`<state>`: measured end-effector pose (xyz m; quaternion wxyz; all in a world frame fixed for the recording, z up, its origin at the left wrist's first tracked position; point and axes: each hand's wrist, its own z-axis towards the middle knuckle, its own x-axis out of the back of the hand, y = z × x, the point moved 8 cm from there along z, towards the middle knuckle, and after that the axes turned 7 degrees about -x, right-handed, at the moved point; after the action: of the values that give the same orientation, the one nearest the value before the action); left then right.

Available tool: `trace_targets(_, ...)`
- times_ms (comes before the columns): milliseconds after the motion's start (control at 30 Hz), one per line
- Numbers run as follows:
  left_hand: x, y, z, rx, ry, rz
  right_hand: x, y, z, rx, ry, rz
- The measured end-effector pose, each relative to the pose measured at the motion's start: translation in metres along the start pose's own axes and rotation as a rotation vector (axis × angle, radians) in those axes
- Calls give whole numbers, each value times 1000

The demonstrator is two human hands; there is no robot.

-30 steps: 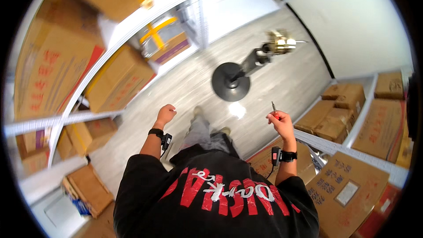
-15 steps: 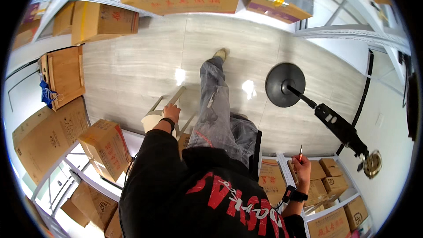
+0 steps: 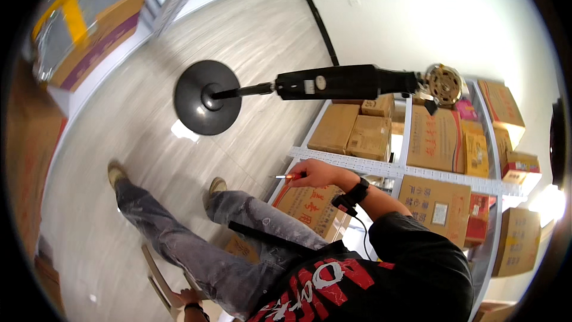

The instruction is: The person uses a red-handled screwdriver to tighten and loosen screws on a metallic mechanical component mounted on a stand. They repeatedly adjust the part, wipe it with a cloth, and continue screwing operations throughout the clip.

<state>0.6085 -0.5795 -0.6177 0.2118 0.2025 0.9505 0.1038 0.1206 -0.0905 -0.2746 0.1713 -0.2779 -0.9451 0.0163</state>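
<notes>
My right hand [image 3: 316, 174] is closed around a small screwdriver [image 3: 295, 176] with a red handle, its thin shaft pointing left over the floor. A wristband sits on that wrist, with a cable trailing from a small black device [image 3: 344, 204]. Low in the picture, my left hand [image 3: 189, 298] grips the frame of a pale beige stool [image 3: 156, 277], partly cut off by the lower edge. Beyond my right hand stands a black pedestal with a round base [image 3: 207, 120] and a thick black pole [image 3: 333, 83]. A round, slotted metal part [image 3: 444, 84] is at its upper end.
Right of me, a light grey metal shelf [image 3: 357, 164] carries several cardboard boxes [image 3: 434, 209]. More cartons [image 3: 101, 48] are on the left, one wrapped in clear film and yellow tape. A white wall [image 3: 429, 18] stands behind the pedestal, rising from the pale floor [image 3: 262, 30].
My view and body have turned to the right, so the pedestal and right shelf now lie nearer the middle. The screwdriver stays in my right hand and the left remains on the stool.
</notes>
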Motion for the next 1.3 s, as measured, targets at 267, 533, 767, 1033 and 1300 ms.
trace_targets(267,149,-40,-113,-122,417,-232,31,68,-83,126,170,323)
trace_targets(533,376,-64,-218,-418,833,-593,40,73,-96,98,300,611)
trace_targets(767,405,-112,-284,-710,1379,-525,64,26,-110,92,356,633)
trace_targets(1033,365,-152,-210,-208,788,-793,73,18,-95,125,349,658)
trace_targets(1300,417,-139,-241,-346,780,-908,60,35,-98,181,376,712)
